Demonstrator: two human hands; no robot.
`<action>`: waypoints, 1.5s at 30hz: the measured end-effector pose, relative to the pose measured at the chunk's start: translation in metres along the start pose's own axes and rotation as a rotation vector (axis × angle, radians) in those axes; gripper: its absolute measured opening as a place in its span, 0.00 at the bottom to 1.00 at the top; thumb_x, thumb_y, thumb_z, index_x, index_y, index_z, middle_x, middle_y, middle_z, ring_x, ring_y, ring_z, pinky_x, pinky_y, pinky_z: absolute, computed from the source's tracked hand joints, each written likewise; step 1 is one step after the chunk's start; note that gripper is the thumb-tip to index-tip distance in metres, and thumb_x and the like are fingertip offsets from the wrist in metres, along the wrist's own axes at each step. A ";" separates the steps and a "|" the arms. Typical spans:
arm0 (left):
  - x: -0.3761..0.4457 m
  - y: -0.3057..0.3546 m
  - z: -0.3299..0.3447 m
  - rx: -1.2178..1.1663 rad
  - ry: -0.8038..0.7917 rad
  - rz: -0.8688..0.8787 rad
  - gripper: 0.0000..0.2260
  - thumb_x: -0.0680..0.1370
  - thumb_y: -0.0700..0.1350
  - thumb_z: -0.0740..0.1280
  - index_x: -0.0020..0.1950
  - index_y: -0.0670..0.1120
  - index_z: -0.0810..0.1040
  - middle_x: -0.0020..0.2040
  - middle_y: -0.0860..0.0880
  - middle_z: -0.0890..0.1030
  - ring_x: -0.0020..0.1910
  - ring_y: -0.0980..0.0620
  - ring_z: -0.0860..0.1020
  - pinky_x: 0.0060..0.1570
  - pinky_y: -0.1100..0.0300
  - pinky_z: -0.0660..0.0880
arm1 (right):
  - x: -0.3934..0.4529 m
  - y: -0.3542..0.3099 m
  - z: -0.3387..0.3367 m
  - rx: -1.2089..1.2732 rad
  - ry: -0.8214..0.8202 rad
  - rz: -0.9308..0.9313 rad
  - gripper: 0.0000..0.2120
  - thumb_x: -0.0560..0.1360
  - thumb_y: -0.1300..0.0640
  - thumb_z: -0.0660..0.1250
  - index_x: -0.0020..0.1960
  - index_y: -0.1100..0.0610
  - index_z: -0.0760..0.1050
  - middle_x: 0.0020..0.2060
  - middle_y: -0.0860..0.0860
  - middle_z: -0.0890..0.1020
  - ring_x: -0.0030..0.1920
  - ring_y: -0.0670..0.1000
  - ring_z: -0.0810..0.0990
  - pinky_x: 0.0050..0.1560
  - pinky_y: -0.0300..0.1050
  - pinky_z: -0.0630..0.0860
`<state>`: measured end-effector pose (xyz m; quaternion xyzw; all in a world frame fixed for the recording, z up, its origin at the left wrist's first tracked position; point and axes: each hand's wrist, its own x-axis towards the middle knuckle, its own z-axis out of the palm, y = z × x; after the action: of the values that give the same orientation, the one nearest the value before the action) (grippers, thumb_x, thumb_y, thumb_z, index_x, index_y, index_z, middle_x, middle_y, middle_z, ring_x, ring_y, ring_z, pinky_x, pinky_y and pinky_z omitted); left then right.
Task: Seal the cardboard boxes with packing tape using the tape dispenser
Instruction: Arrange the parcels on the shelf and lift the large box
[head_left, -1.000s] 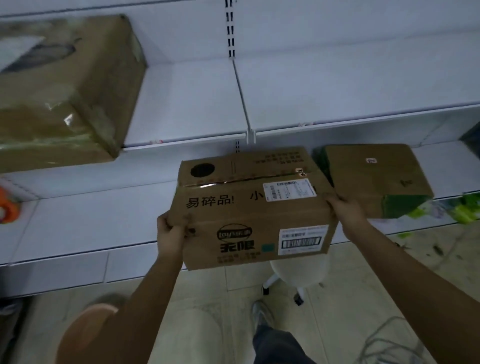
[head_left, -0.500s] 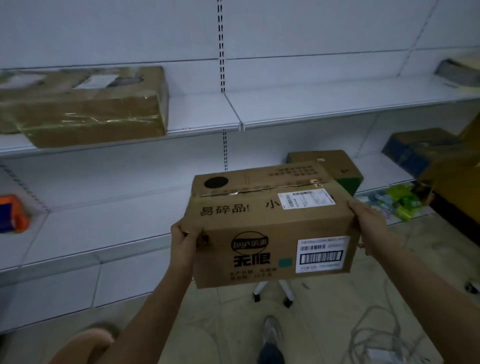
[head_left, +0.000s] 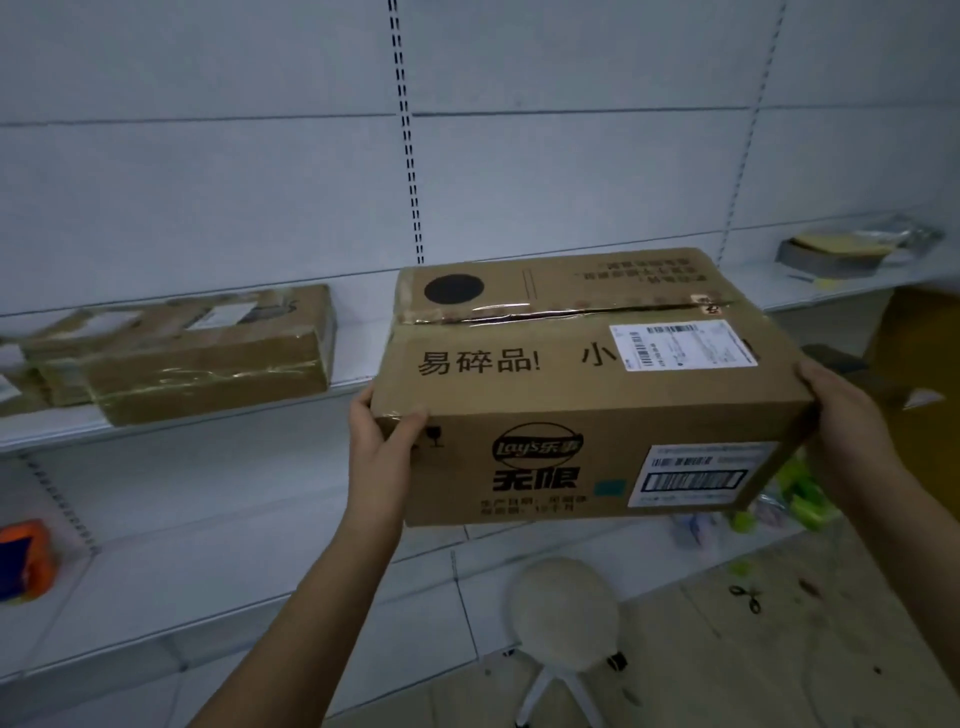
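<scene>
I hold a brown cardboard box (head_left: 571, 374) with black print and two white labels up in front of the white shelves. Shiny tape runs along its top seam. My left hand (head_left: 382, 441) grips the box's left end, thumb curled over the front corner. My right hand (head_left: 841, 415) holds the right end, fingers wrapped behind it. The box hangs level, at about the height of the upper shelf (head_left: 363, 379). No tape dispenser is in view.
A taped flat box (head_left: 208, 364) lies on the upper shelf at left. A grey tray-like package (head_left: 852, 249) sits on the shelf at far right. A round white stool (head_left: 563, 613) stands on the floor below, scissors (head_left: 748, 597) lie beside it. An orange object (head_left: 23, 561) rests on the lower left shelf.
The box has risen with both hands from low, near the bottom shelf, up to the level of the upper shelf. My view has tilted upward and turned right.
</scene>
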<state>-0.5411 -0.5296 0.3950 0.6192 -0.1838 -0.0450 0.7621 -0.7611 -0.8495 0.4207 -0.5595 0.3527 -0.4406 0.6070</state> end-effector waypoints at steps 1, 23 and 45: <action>0.007 0.009 0.004 0.000 0.003 0.019 0.20 0.80 0.44 0.67 0.70 0.52 0.66 0.61 0.52 0.76 0.58 0.53 0.77 0.51 0.57 0.74 | 0.007 -0.007 0.006 0.008 0.015 -0.007 0.14 0.80 0.46 0.61 0.56 0.54 0.78 0.53 0.52 0.81 0.54 0.52 0.79 0.53 0.47 0.73; 0.182 0.030 0.039 0.588 0.222 0.302 0.19 0.74 0.49 0.75 0.62 0.58 0.72 0.65 0.53 0.67 0.55 0.64 0.71 0.56 0.62 0.73 | 0.217 -0.022 0.201 -0.106 -0.335 -0.130 0.18 0.80 0.44 0.52 0.47 0.50 0.78 0.46 0.53 0.81 0.48 0.55 0.78 0.41 0.47 0.72; 0.264 0.003 0.092 1.529 0.319 0.607 0.28 0.74 0.41 0.68 0.74 0.40 0.68 0.72 0.37 0.69 0.73 0.37 0.64 0.74 0.41 0.57 | 0.267 -0.013 0.301 -0.325 -0.300 -0.185 0.36 0.79 0.31 0.45 0.74 0.55 0.65 0.71 0.57 0.71 0.70 0.58 0.70 0.72 0.56 0.64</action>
<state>-0.3270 -0.6924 0.4719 0.8880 -0.2124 0.3871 0.1281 -0.3883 -0.9870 0.4882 -0.7390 0.2724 -0.3437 0.5114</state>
